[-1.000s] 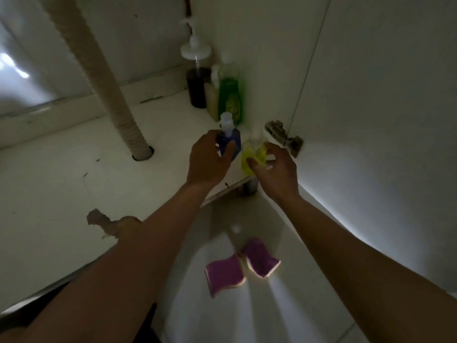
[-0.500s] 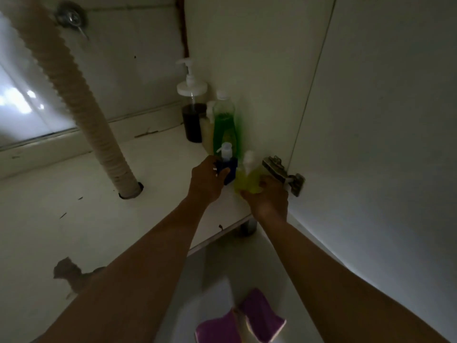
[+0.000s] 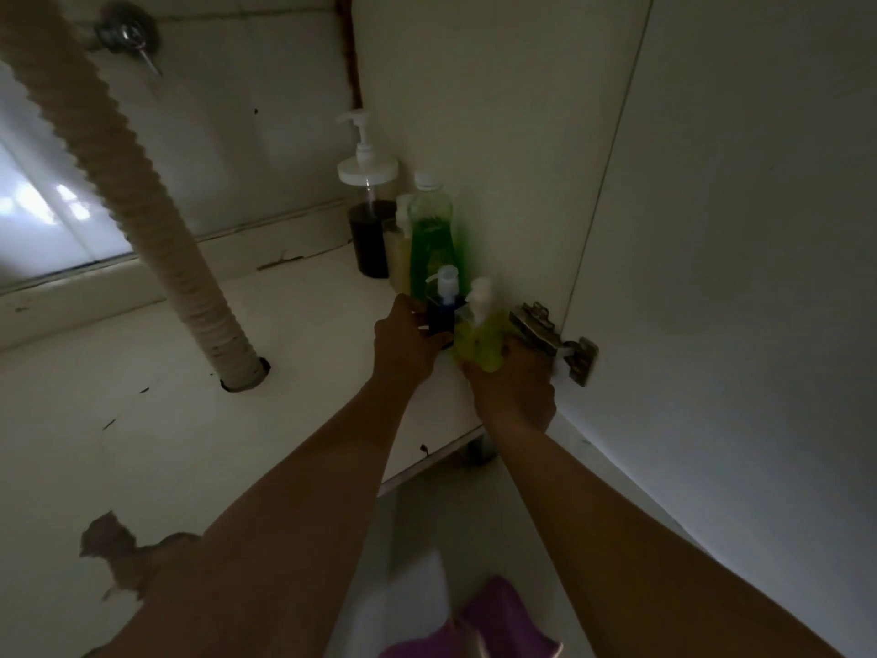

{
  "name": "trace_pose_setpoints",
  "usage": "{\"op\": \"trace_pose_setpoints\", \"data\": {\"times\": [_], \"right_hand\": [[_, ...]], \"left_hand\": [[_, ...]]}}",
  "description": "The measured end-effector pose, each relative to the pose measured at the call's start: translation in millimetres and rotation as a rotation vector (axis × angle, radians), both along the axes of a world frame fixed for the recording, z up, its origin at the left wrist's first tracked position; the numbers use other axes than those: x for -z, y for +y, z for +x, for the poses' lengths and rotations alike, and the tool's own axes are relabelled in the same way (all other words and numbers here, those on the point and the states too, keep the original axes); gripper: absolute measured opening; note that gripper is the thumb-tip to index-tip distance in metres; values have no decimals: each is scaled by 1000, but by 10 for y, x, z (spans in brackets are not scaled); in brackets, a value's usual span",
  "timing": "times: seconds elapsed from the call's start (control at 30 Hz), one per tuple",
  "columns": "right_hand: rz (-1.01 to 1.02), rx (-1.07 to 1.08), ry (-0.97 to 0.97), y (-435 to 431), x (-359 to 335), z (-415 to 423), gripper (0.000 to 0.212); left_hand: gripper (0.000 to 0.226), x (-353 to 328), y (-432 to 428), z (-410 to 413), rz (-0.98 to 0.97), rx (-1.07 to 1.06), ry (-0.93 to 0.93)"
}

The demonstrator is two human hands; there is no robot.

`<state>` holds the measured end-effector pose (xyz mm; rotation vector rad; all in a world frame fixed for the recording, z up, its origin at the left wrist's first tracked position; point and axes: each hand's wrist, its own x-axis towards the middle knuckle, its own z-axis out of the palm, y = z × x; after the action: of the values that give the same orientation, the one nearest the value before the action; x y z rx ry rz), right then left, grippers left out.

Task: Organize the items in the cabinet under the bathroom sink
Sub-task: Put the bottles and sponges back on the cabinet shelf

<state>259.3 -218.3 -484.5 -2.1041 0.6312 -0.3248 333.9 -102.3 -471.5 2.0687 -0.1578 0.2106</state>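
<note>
My left hand [image 3: 403,346] grips a small blue pump bottle [image 3: 442,312] on the cabinet floor [image 3: 142,420], near the right wall. My right hand [image 3: 515,391] holds a yellow pump bottle [image 3: 480,341] right beside it, touching the blue one. Behind them, along the right wall, stand a tall green bottle [image 3: 431,239], a pale bottle [image 3: 398,249] partly hidden by it, and a dark pump bottle [image 3: 369,230] with a white lid.
A ribbed drain hose [image 3: 142,206] runs down into a hole in the cabinet floor at the left. A metal door hinge [image 3: 555,339] sits just right of my right hand. Purple sponges [image 3: 493,624] lie on the floor outside. A valve [image 3: 125,38] is on the back wall.
Both hands have carried the blue and yellow bottles deeper into the cabinet, up against the green bottle near the right wall. The view has tilted up.
</note>
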Motion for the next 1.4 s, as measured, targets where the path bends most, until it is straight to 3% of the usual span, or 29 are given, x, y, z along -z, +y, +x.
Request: {"op": "trace_pose_setpoints", "data": {"times": [0.13,0.33,0.53,0.73,0.8,0.9,0.97,1.07,1.13,1.17,1.23,1.33,1.4], "right_hand": [[-22,10,33,-11,53,49,64],[-82,12,42,-37,42,14,55],[-107,10,-12,-10,105,-29,63],[-110,-2,-14,-10,101,-23,69],[-84,-28,-9,-9,103,-28,74],[-19,-124,-93,-22,103,-247,81],[-51,-200,-163,-64,154,-626,73],[-197,-354,-102,-233,377,-1323,58],[-272,-460,112,-408,560,-1611,59],[-296,-522,257,-480,661,-1698,60],[-290,-629,482,-568,823,-1803,61],[-281,-720,569,-541,988,-1866,71],[-312,-748,604,-451,1089,-1910,83]], "left_hand": [[48,1,-68,66,53,13,-56],[43,69,-54,49,130,7,-84],[35,118,-110,95,163,19,-166],[44,131,-55,15,45,46,-85],[41,108,10,-140,2,27,-46],[34,49,116,-602,-13,-7,-155],[29,15,147,-1080,-26,-12,-151],[20,148,245,-1787,164,148,-129],[14,419,383,-2084,363,321,60],[19,584,473,-2201,435,383,235],[60,878,642,-2345,506,414,532],[92,1209,764,-2489,770,380,635],[88,1379,771,-2603,891,369,612]]}}
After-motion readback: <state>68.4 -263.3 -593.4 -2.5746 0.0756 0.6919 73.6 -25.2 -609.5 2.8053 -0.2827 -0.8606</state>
